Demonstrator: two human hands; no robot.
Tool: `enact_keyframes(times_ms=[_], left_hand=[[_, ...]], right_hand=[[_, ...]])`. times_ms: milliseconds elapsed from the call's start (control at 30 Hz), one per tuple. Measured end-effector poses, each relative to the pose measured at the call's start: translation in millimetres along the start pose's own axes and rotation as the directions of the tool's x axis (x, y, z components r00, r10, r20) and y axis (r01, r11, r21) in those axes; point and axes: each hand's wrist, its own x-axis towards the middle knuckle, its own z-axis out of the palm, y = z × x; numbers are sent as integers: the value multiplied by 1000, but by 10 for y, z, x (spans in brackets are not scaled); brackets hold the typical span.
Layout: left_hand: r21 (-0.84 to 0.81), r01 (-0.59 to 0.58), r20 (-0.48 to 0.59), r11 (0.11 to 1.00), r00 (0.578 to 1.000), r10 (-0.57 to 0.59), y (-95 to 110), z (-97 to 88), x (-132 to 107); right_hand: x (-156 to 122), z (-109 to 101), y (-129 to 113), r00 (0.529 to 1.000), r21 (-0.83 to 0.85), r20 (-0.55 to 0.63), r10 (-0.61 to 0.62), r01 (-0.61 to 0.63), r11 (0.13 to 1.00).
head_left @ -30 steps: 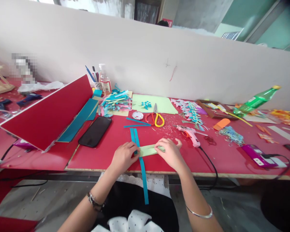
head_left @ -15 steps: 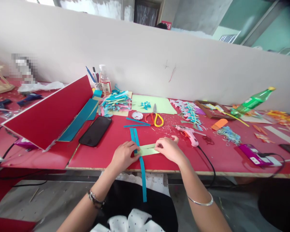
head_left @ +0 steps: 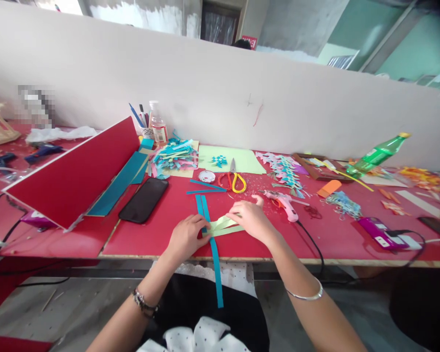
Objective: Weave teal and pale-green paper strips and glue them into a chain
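My left hand (head_left: 187, 235) is closed over the crossing of paper strips near the table's front edge, its fingertips pinning them. Blue paper strips (head_left: 216, 274) run through that crossing, and one hangs over the edge above my lap. Pale green paper strips (head_left: 225, 230) stretch to the right from under my left fingers. My right hand (head_left: 250, 218) pinches the upper green strip, which is lifted and bent, while the lower one lies flatter below it. The exact weave under my left fingers is hidden.
Beyond my hands lie scissors (head_left: 233, 178), a round white lid (head_left: 207, 176) and loose blue strips. A pink glue gun (head_left: 284, 204) with its cord is to the right. A black phone (head_left: 143, 199) and a red board (head_left: 77, 171) stand left. A green bottle (head_left: 379, 155) leans at the far right.
My right hand has shifted slightly up and left, raising and bending the upper green strip away from the lower one. My left hand stays in place.
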Motion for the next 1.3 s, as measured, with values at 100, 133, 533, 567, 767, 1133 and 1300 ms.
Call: enact_keyframes(times_ms=[100,133,533,567,767,1133,1300], left_hand=[[6,8,4,1000,1000,-8,3,-8,2],[8,8,4,1000,1000,-8,3,-11,2],[121,210,-71,970,977,-203,164,-4,48],[126,219,-73,968,975,-211,176,-7,52],[125,227,-82,966,972,-218,168,-15,50],[26,285,-105,958,954,-281,139,-8,3],[7,298,-100,955,950,-296,141,-18,4]], right_hand=[[15,-25,-15,998,-14,-49,-32,32,999],[17,-34,-23,997,3,-65,-27,27,1000],[133,128,-238,988,651,122,-95,-8,759],[125,130,-225,983,690,137,-122,-7,723],[-120,129,-12,971,561,124,-206,102,822],[-377,398,-107,988,104,26,-155,152,983],[-339,426,-191,981,69,-20,-194,195,978]])
